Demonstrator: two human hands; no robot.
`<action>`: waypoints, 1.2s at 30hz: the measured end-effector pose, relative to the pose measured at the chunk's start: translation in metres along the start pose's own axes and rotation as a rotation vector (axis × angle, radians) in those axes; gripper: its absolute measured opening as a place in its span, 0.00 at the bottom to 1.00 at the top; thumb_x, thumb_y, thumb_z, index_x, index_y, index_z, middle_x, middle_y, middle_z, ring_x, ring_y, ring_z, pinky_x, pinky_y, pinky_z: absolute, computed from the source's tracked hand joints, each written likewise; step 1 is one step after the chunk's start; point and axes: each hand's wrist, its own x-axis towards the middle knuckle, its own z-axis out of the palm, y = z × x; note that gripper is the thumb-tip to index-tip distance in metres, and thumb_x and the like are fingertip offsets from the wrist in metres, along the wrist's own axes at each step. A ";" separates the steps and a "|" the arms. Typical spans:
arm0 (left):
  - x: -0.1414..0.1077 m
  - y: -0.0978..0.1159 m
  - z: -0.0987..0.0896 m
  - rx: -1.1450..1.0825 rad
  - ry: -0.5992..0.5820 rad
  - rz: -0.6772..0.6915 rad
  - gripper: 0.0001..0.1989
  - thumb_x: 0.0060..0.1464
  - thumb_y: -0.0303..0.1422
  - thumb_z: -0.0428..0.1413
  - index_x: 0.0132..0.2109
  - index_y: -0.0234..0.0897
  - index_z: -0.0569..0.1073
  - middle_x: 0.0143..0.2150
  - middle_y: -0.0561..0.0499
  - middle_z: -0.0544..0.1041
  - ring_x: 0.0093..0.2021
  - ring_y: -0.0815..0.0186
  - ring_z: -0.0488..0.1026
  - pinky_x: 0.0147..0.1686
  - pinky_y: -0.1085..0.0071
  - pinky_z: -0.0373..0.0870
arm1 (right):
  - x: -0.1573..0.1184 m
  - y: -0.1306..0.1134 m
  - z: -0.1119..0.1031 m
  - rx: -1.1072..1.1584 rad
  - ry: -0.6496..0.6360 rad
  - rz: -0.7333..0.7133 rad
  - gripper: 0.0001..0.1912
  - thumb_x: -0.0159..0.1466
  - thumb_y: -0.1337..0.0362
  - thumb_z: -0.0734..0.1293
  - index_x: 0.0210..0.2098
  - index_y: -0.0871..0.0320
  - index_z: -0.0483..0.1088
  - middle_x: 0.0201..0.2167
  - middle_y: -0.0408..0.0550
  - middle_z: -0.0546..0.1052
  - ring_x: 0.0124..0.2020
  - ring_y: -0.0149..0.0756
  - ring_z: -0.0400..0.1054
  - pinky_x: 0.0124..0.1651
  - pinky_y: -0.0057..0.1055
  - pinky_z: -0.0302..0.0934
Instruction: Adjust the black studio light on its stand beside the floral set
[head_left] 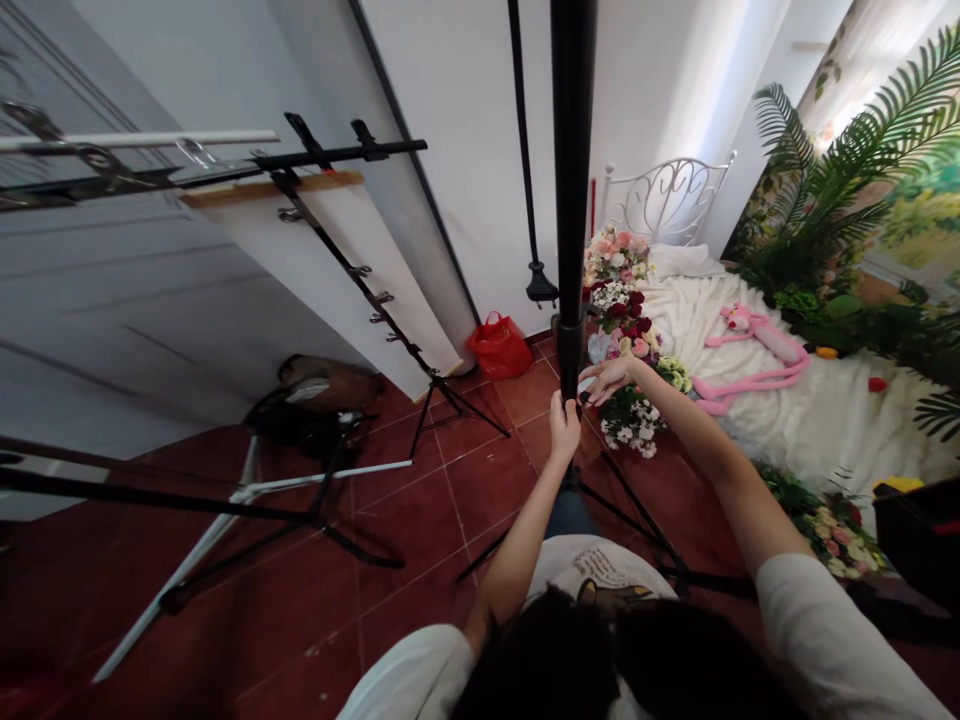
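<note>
A thick black stand pole rises upright in front of me, with a collar partway down and thin legs spreading low over the floor. My left hand is wrapped round the pole just below the collar. At the same height, my right hand reaches in from the right, its fingers bent at a small black knob on the pole's side. Part of the knob is hidden by the fingers. A black cable with a two-pin plug hangs beside the pole, apart from both hands.
On the left stand a black tripod with clips, a white board and more stand legs. A red bag sits by the wall. Flowers and a fur-covered bed with a pink plush toy lie to the right.
</note>
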 end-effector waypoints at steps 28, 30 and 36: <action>-0.003 -0.001 -0.003 0.002 0.030 -0.023 0.24 0.60 0.52 0.43 0.48 0.38 0.68 0.47 0.43 0.71 0.52 0.60 0.69 0.55 0.63 0.65 | -0.030 -0.066 0.123 -0.143 0.987 -1.041 0.24 0.53 0.47 0.71 0.39 0.59 0.66 0.35 0.48 0.74 0.40 0.39 0.70 0.48 0.39 0.65; -0.003 -0.001 -0.006 -0.008 0.012 0.014 0.25 0.57 0.50 0.50 0.55 0.38 0.63 0.53 0.42 0.68 0.56 0.60 0.67 0.59 0.61 0.62 | -0.019 -0.055 0.123 -0.146 1.034 -0.992 0.21 0.53 0.49 0.70 0.35 0.59 0.66 0.32 0.46 0.74 0.36 0.38 0.70 0.44 0.37 0.65; -0.003 -0.018 -0.007 -0.076 -0.119 -0.011 0.35 0.48 0.39 0.60 0.61 0.38 0.57 0.56 0.40 0.69 0.57 0.55 0.68 0.56 0.56 0.65 | 0.018 0.005 0.121 -0.142 1.126 -0.749 0.17 0.51 0.53 0.70 0.32 0.56 0.64 0.29 0.46 0.73 0.33 0.38 0.68 0.40 0.35 0.65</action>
